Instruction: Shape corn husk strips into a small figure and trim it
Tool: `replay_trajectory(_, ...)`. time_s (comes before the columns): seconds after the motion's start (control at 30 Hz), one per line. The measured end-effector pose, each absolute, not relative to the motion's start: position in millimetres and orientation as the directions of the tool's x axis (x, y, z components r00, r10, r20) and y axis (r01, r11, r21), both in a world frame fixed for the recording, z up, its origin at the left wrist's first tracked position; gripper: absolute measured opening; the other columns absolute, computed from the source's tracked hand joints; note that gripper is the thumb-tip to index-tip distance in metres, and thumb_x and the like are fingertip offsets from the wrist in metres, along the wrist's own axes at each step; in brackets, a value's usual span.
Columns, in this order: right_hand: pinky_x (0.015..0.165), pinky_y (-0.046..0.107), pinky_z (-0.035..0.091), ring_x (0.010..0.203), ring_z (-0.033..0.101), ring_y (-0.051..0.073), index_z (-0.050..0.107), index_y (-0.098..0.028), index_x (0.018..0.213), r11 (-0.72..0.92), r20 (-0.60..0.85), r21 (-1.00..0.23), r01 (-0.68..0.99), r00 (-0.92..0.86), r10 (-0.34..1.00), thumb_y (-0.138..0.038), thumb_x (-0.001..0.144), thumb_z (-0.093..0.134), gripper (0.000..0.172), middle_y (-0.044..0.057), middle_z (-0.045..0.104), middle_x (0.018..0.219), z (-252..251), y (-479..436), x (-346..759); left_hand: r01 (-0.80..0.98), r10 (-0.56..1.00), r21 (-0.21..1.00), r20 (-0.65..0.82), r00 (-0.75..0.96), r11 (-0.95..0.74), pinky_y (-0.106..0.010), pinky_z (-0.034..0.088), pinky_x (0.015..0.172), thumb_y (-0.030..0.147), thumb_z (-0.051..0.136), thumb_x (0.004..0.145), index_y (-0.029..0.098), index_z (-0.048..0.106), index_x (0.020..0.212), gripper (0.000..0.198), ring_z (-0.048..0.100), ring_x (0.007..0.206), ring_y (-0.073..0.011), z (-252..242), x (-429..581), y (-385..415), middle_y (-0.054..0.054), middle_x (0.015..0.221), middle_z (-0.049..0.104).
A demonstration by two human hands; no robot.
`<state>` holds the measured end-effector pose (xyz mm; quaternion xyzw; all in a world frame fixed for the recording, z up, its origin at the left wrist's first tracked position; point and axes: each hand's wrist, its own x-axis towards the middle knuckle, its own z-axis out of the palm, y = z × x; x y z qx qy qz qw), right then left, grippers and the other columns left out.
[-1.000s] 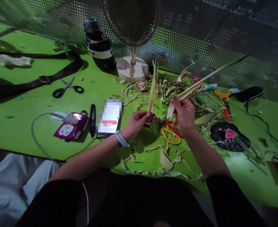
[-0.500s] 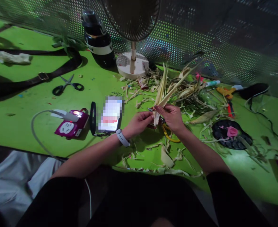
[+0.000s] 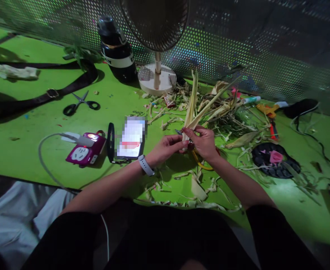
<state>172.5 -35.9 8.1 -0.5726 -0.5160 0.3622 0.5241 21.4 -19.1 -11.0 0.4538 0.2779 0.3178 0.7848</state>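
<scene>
Between my two hands, pale dried corn husks [image 3: 192, 103] stand upright, their long tips fanning away from me. My right hand [image 3: 202, 141] pinches the husks near their lower end. With thumb and fingers closed, my left hand [image 3: 170, 147] grips the same lower end from the other side; a pale watch band is on that wrist. Under my right hand shows the yellow handle [image 3: 201, 162] of a tool, with a small metal tip by the fingers; most of it is hidden. Husk scraps [image 3: 198, 187] lie on the green table [image 3: 165, 176] just below.
Behind my hands lies a heap of dry husks [image 3: 226, 108]. A fan [image 3: 153, 88] and black bottle [image 3: 118, 60] stand at the back. Phone [image 3: 131, 138], purple power strip [image 3: 84, 150] and scissors [image 3: 80, 103] are left; a black tray [image 3: 262, 165] and orange glue gun [image 3: 267, 109] are right.
My left thumb has moved up onto the base of the husks, covering the end that stuck out below. My right hand keeps its pinch in nearly the same place.
</scene>
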Motion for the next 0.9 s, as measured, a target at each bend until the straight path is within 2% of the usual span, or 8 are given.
replay_trajectory(0.1, 0.064, 0.024, 0.048, 0.072, 0.061, 0.014, 0.074, -0.020, 0.068, 0.063, 0.100, -0.982, 0.180, 0.205, 0.974, -0.043, 0.071, 0.075, 0.023, 0.000, 0.068, 0.074, 8, -36, 172, -0.238, 0.734, 0.898, -0.126, 0.667, 0.370, -0.025, 0.053, 0.073, 0.042, 0.075, 0.073, 0.013, 0.069, 0.083, 0.031, 0.067, 0.075, -0.0129, -11, 22, -20, -0.005, 0.081, 0.072)
replay_trajectory(0.27, 0.054, 0.023, 0.045, 0.059, 0.057, 0.011, 0.074, -0.019, 0.073, -0.035, -0.023, -0.997, 0.067, 0.167, 0.986, -0.047, 0.069, 0.075, 0.028, 0.000, 0.067, 0.069, 10, -33, 174, -0.230, 0.696, 0.904, -0.095, 0.712, 0.359, -0.030, 0.055, 0.083, 0.043, 0.073, 0.075, 0.013, 0.068, 0.090, 0.035, 0.069, 0.080, -0.0146, -9, 21, -17, -0.006, 0.084, 0.072)
replay_trajectory(0.47, 0.056, 0.025, 0.045, 0.057, 0.057, 0.011, 0.073, -0.018, 0.067, -0.077, -0.094, -0.994, -0.081, 0.222, 0.970, -0.050, 0.052, 0.084, 0.037, -0.001, 0.069, 0.067, 15, -26, 179, -0.155, 0.665, 0.955, -0.055, 0.744, 0.253, -0.030, 0.056, 0.081, 0.047, 0.070, 0.077, 0.012, 0.069, 0.090, 0.038, 0.069, 0.078, -0.0156, -5, 16, -13, -0.007, 0.083, 0.073)
replay_trajectory(0.7, 0.062, 0.025, 0.042, 0.058, 0.051, 0.009, 0.068, -0.019, 0.056, 0.007, -0.031, -0.992, -0.122, 0.304, 0.952, -0.043, 0.048, 0.087, 0.031, -0.004, 0.062, 0.060, 25, -22, 190, -0.107, 0.592, 0.981, -0.009, 0.806, 0.160, -0.026, 0.055, 0.079, 0.041, 0.065, 0.083, 0.012, 0.069, 0.088, 0.031, 0.069, 0.078, -0.0143, -2, 11, -10, -0.008, 0.084, 0.073)
replay_trajectory(0.9, 0.060, 0.025, 0.037, 0.058, 0.047, 0.009, 0.063, -0.019, 0.052, 0.059, 0.037, -0.997, -0.051, 0.349, 0.936, -0.046, 0.052, 0.085, 0.035, -0.005, 0.052, 0.054, 26, -20, 194, -0.077, 0.572, 0.989, -0.010, 0.820, 0.129, -0.025, 0.054, 0.078, 0.040, 0.062, 0.085, 0.012, 0.070, 0.088, 0.030, 0.069, 0.077, -0.0136, -1, 11, -10, -0.008, 0.083, 0.074)
